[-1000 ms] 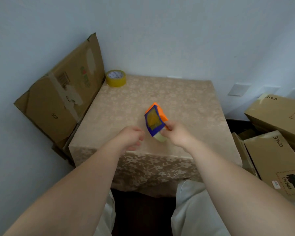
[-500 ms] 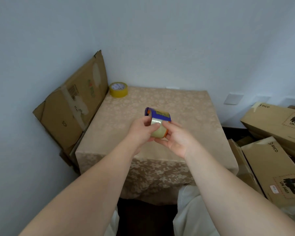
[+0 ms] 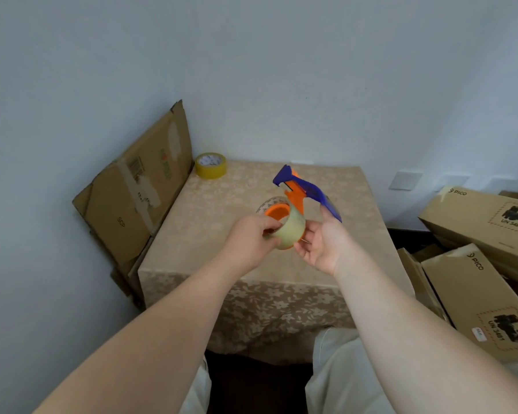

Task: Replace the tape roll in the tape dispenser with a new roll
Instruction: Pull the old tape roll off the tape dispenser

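Note:
I hold an orange and blue tape dispenser [image 3: 304, 191] in the air above the table [image 3: 245, 186]. My right hand [image 3: 322, 243] grips it from the right, thumb up against its blue plate. A pale, nearly clear tape roll [image 3: 290, 231] sits on the dispenser's orange hub. My left hand [image 3: 251, 237] pinches this roll at its left rim, fingers inside the core. A yellow tape roll [image 3: 210, 165] lies flat at the table's far left corner.
A flattened cardboard box [image 3: 138, 192] leans against the wall left of the table. Stacked brown cartons [image 3: 476, 222] lie on the floor to the right. The table has a beige flowered cloth. My knees are under its front edge.
The dispenser has been turned so its blue plate points up and right. My left hand moved from beside the dispenser onto the clear roll and now grips its rim.

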